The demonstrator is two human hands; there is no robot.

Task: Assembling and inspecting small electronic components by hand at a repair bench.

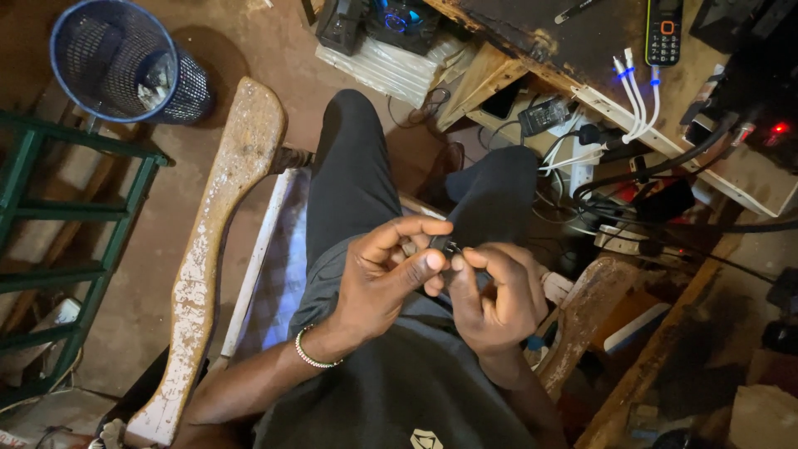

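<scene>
Both hands meet over the lap: left hand and right hand pinch a small dark part, fingers closed tight on it; work looks mid-way, nothing set down on the worktop yet.

A small black phone with orange keys lies far right on the worn desk, its screen dark. Farther left, a black device shows a glowing blue display.
</scene>
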